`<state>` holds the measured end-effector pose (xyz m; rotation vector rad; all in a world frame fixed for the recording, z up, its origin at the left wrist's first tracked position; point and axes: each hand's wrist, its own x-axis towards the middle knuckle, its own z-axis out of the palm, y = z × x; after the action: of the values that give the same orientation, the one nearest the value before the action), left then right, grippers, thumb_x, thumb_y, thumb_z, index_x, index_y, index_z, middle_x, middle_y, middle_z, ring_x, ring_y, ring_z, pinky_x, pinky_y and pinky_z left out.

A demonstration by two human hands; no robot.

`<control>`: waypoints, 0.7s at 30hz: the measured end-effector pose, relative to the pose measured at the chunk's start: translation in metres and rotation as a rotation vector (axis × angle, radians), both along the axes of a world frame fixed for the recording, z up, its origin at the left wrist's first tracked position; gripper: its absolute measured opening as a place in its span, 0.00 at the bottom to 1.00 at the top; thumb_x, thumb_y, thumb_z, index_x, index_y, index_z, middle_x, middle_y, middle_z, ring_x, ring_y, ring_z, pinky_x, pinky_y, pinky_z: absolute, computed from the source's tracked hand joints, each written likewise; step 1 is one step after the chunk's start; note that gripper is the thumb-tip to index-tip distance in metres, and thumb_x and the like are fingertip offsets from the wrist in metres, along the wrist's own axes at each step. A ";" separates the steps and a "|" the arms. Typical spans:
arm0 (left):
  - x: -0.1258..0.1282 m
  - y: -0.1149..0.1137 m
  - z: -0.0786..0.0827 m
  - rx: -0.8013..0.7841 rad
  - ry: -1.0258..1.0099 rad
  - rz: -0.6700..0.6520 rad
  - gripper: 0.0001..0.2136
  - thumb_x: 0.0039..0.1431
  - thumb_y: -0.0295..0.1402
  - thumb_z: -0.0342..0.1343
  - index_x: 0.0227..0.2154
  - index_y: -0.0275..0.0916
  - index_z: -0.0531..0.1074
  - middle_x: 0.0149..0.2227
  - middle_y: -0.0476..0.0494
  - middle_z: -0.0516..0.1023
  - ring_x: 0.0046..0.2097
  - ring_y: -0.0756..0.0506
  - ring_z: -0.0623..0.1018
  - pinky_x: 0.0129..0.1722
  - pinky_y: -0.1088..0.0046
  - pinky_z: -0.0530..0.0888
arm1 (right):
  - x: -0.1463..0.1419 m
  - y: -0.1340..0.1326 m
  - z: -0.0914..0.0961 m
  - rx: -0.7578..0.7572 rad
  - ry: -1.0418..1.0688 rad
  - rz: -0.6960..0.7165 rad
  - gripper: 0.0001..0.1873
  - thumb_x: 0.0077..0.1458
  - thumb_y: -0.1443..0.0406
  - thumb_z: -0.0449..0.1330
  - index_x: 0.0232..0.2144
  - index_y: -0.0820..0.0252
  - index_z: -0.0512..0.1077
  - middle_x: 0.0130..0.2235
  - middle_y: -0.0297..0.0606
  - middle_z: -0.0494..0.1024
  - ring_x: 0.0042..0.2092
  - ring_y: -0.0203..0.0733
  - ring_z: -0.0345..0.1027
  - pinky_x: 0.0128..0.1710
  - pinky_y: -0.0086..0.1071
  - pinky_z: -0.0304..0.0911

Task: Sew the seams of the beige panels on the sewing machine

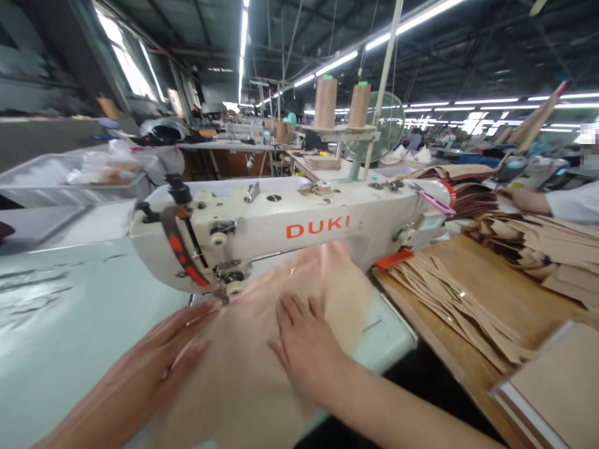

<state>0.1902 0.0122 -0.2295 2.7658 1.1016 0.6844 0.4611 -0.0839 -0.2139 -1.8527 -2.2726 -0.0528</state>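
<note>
A pale beige piece of material [243,374] lies under the head of a white sewing machine [262,231] marked DUKI and spreads over the light green table. My left hand [163,355] rests along its left edge, close to the needle area [225,300], with fingers stretched forward and the thumb apart on the material. A thin bright line shows by the fingers; I cannot tell what it is. My right hand [306,343] lies flat on the material, right of the needle, fingers spread. The material's far part passes beneath the machine arm. Its near part is blurred.
Beige strips [449,305] lie on a brown board [496,274] at the right, with stacked beige pieces [538,243] behind. A co-worker's hand [524,199] reaches in there. Two thread cones [326,103] stand behind the machine. A white bin [79,199] sits at the left.
</note>
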 end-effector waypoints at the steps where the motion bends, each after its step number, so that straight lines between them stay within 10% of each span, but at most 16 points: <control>1: 0.005 -0.001 0.002 0.045 0.039 -0.006 0.21 0.67 0.46 0.52 0.60 0.50 0.66 0.60 0.53 0.70 0.57 0.40 0.75 0.60 0.58 0.69 | -0.005 -0.002 -0.008 -0.018 0.024 0.004 0.30 0.70 0.59 0.50 0.65 0.77 0.58 0.66 0.58 0.57 0.67 0.61 0.49 0.65 0.62 0.50; 8: 0.007 0.003 -0.005 0.163 0.141 -0.049 0.25 0.64 0.47 0.56 0.61 0.48 0.65 0.62 0.48 0.68 0.58 0.39 0.74 0.60 0.62 0.70 | -0.027 -0.007 -0.035 0.026 0.034 -0.018 0.37 0.64 0.49 0.56 0.62 0.74 0.63 0.63 0.61 0.59 0.62 0.69 0.58 0.56 0.64 0.63; 21: 0.009 0.003 -0.010 0.219 0.098 -0.086 0.28 0.64 0.44 0.57 0.64 0.46 0.59 0.63 0.43 0.66 0.59 0.39 0.73 0.61 0.66 0.70 | -0.030 0.036 0.007 0.006 0.095 0.236 0.25 0.65 0.57 0.59 0.58 0.68 0.68 0.60 0.50 0.69 0.61 0.55 0.61 0.64 0.51 0.58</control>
<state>0.1990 0.0155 -0.2400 3.0412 0.9706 0.7057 0.4307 -0.0481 -0.2073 -1.5368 -2.4021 0.0628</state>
